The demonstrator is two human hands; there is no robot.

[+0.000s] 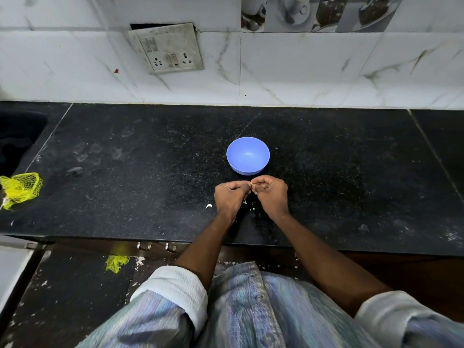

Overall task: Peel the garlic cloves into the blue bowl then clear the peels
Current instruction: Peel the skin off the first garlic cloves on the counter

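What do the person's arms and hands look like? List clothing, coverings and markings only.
Both the left hand and right hand are bare: no gloves, rings or watch show. The forearms are uncovered. A striped blue-grey shirt has its sleeves rolled above the elbows, showing pale lining.

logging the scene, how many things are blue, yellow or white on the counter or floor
blue: 1, the bowl
yellow: 2, the net bag on the counter and a net scrap on the floor
white: 1, the peel bit beside the left hand
total: 4

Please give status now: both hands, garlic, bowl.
Left hand and right hand pinch one clove between them, just short of the bowl. Bowl looks empty. Peel bits on counter. Nothing blocks.
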